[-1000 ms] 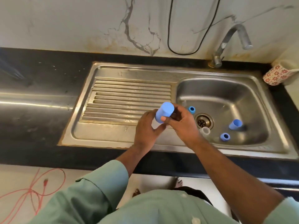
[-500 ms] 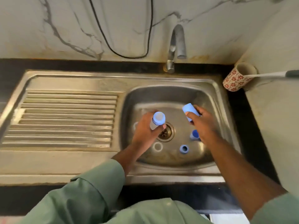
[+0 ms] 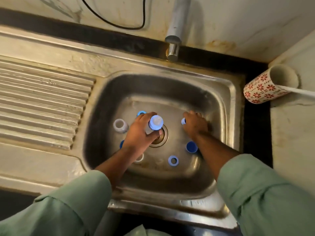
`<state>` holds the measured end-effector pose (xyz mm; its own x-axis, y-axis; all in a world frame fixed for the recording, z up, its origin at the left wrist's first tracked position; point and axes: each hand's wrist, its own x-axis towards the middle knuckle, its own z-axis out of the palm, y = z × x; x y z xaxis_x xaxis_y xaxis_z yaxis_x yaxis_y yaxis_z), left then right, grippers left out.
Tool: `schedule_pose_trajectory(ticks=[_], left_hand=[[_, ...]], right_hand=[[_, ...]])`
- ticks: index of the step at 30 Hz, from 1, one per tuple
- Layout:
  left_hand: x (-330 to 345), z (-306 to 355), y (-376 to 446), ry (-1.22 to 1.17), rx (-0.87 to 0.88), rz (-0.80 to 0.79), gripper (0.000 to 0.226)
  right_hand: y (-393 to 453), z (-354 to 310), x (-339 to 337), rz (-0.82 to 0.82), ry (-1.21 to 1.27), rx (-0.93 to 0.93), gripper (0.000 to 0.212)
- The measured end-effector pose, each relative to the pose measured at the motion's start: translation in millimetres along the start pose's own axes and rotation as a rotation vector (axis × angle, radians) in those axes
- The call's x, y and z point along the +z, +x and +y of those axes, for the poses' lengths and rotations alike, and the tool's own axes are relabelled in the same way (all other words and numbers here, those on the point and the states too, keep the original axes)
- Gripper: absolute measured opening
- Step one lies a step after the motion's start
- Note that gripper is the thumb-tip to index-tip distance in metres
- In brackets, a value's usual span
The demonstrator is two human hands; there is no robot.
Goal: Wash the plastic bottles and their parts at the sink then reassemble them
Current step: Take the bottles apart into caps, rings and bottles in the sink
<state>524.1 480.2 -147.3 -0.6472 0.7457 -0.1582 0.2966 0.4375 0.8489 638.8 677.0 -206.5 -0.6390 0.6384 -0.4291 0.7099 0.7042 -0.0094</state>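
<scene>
Head view: a bottle (image 3: 155, 123) is gripped upright by the left hand (image 3: 141, 133), directly above the drain (image 3: 159, 136). A small blue part (image 3: 183, 121) is pinched by the right hand (image 3: 195, 124), low in the sink (image 3: 226, 106). Loose rings and caps, like the blue ring (image 3: 173, 160), are scattered near the drain; one could be knocked towards it by a careless wrist. Compared with half a second ago, the right hand has been lowered to the basin floor, and the view has been brought closer.

Sink basin layout

Drain (image 3: 161, 138) at centre of the sink (image 3: 228, 106); open bottle (image 3: 120, 125) left of it; ring (image 3: 173, 160) toward front edge; cup (image 3: 260, 89) on counter at right.
</scene>
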Motion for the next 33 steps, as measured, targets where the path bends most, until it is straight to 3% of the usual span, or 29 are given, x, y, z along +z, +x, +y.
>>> schedule_pose_trajectory(ticks=[6, 9, 11, 13, 16, 18, 20, 22, 25, 28, 31, 33], left_hand=[[2, 2, -2, 0.049, -0.032, 0.011, 0.049], [2, 6, -2, 0.064, -0.052, -0.042, 0.052], [0, 7, -2, 0.061, -0.017, -0.032, 0.053], [-4, 10, -5, 0.051, 0.025, -0.015, 0.055], [-10, 13, -10, 0.055, 0.096, -0.032, 0.069], [-14, 16, -14, 0.140, 0.146, -0.090, 0.084], [-20, 26, -18, 0.227, 0.133, -0.147, 0.089], [-26, 34, -23, 0.315, 0.159, -0.155, 0.077], [-37, 48, -26, 0.593, 0.304, -0.156, 0.057], [-46, 56, -31, 0.753, 0.426, -0.125, 0.061], [-54, 52, -34, 0.711, 0.597, -0.019, 0.085], [-67, 41, -36, 0.594, 0.701, 0.010, 0.084]], right_hand=[[27, -4, 2, 0.079, -0.005, -0.033, 0.045], [26, -4, 0, 0.123, -0.059, 0.033, 0.057], [14, -3, -4, 0.193, 0.044, 0.097, 0.061], [-6, -6, -15, 0.265, 0.359, 0.138, 0.051], [-60, -31, -48, 0.225, 1.133, 0.150, 0.017], [-100, -51, -71, 0.187, 1.363, 0.135, 0.007], [-124, -64, -84, 0.151, 1.414, 0.186, 0.017], [-137, -71, -91, 0.144, 1.448, 0.320, 0.024], [-147, -81, -102, 0.159, 1.474, 0.410, 0.020], [-156, -101, -108, 0.109, 1.408, 0.416, 0.020], [-158, -119, -107, 0.160, 1.334, 0.537, 0.027], [-160, -131, -103, 0.164, 1.312, 0.594, 0.030]])
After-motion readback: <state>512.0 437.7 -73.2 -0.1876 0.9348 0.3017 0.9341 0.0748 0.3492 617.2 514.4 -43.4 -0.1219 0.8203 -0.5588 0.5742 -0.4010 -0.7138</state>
